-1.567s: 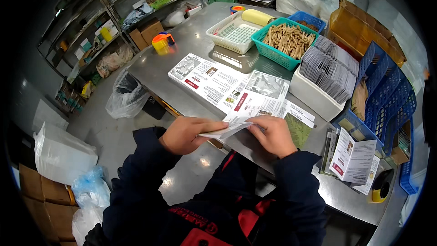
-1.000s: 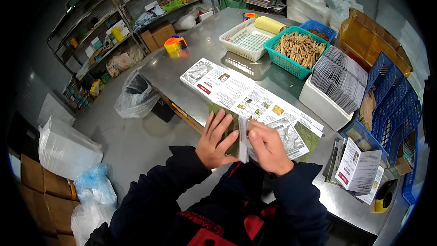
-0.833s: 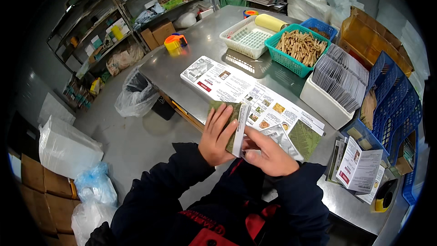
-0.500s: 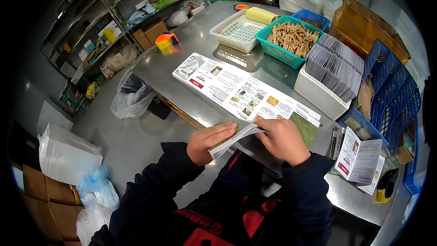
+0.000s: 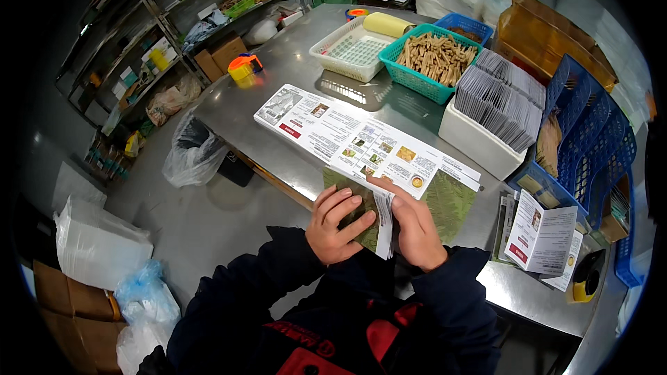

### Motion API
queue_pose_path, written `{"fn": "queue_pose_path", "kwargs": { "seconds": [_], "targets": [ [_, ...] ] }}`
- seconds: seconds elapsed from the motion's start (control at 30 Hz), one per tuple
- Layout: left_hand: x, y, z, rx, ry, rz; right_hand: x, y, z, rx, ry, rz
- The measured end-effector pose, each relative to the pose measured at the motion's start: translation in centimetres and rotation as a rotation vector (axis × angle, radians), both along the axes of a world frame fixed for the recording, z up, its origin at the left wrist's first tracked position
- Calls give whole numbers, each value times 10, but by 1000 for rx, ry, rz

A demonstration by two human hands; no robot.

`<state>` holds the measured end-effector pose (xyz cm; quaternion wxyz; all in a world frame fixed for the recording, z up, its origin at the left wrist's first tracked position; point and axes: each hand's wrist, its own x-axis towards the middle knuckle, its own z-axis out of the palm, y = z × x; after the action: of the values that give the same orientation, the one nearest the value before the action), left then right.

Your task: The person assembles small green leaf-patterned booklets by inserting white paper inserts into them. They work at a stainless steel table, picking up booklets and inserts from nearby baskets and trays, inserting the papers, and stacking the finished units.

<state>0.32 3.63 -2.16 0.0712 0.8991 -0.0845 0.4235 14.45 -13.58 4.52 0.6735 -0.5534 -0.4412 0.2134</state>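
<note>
Over the front edge of the metal table I hold a folded leaflet [image 5: 383,219] with a green, leafy outer side. My left hand [image 5: 339,228] lies across its green face, fingers spread over it and thumb hidden behind. The fingers of my right hand [image 5: 415,229] are straight and press along the white right-hand edge. Just beyond my hands, a stack of long unfolded leaflets [image 5: 333,128] lies slantwise on the table, printed with text and small pictures. A green leafy panel [image 5: 448,203] shows at its right end, beside my right hand.
Along the back stand a white basket [image 5: 326,59], a teal basket [image 5: 417,82] of small light-brown sticks and a white bin [image 5: 479,140] packed with folded leaflets. Blue racks [image 5: 590,146] rise at the right, near a standing folded leaflet [image 5: 540,236]. A tape dispenser [image 5: 243,68] sits at the far left.
The leaflet has turned from edge-on to more upright, its green face now showing. My left hand has spread over that face, and my right hand has gone from pinching to pressing along the edge.
</note>
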Motion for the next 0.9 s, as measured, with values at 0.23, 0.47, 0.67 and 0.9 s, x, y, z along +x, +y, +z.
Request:
{"fn": "queue_pose_path", "kwargs": {
  "seconds": [0.23,0.47,0.67,0.9],
  "targets": [
    [4,5,32,-65,230,-138,6,-8,-13,-141,-198,-102],
    [21,18,68,-156,601,-96,23,-37,-11,-177,-330,29],
    [26,14,57,-274,790,-143,17,-53,-29,-318,-797,-403],
    [42,-18,35,-422,963,-343,8,-104,-31,-378,-889,-488]
  ]
}}
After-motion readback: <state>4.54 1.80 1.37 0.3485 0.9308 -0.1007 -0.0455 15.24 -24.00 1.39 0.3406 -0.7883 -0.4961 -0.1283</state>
